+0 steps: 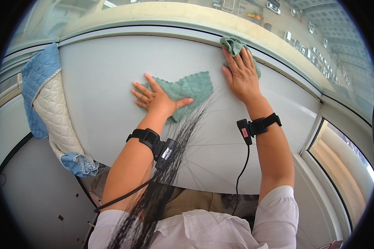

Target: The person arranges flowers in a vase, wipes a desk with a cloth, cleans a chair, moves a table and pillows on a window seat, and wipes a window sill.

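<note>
My left hand (pixel 157 99) rests with its fingers spread on a green cloth (pixel 195 85) with a scalloped edge, spread out on a pale board (pixel 104 83). Farther right, at the board's far edge by the window frame, my right hand (pixel 242 79) presses on a second green cloth (pixel 232 45). That cloth is bunched up around the fingertips and shows again along the hand's right side. The palm hides its middle. Black straps with small devices circle both wrists, and a cable (pixel 244 170) runs from the right one. Dark strands of hair (pixel 183 137) hang between the arms.
A blue and cream quilted cover (pixel 54 103) drapes over the board's left end. Window frames (pixel 145 31) border the far side, and another window (pixel 340 162) stands at the right. Parked cars (pixel 307 54) lie far below, outside the glass.
</note>
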`<state>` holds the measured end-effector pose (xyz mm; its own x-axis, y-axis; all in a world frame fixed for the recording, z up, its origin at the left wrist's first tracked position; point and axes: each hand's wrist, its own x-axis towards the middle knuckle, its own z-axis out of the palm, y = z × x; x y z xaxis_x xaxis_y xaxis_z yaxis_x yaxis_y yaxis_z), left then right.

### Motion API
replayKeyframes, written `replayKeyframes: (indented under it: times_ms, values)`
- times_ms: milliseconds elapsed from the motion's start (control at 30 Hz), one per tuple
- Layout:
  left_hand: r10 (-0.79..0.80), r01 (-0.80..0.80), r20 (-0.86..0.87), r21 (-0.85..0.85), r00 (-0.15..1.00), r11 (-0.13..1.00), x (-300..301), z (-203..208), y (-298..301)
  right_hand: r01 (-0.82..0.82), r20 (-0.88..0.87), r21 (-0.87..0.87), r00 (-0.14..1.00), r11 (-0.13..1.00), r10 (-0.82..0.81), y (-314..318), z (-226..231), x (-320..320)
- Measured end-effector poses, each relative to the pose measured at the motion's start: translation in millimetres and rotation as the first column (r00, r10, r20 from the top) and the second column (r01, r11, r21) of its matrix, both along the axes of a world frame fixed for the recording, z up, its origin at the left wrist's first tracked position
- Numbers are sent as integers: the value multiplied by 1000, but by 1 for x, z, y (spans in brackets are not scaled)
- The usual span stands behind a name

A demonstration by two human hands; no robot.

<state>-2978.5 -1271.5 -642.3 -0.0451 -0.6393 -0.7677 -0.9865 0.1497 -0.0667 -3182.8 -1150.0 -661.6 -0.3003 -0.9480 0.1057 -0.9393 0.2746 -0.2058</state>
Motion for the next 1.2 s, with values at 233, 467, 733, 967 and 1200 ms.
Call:
replayKeyframes:
  times_ms: [233, 467, 733, 967, 1200]
  values:
    - [26, -27, -56, -17, 998, 999, -7, 1, 7, -375, 126, -52, 917, 926, 379, -104, -25, 50]
    - [17, -18, -29, -29, 999, 999, 2, -10, 6, -296, 193, -83, 932, 952, 306, -60, -21, 30]
    - [-24, 24, 9, -10, 1000, 1000, -4, -18, 9, 280, -1, -15, 960, 960, -280, 154, 13, -66]
    - [-61, 61, 3, -57, 998, 997, 8, -13, 3, 690, 36, -60, 724, 721, -689, 303, 3, -117]
    - [-22, 21, -17, -61, 1000, 998, 9, -29, 6, 845, 15, -97, 530, 526, -848, 333, 5, -111]
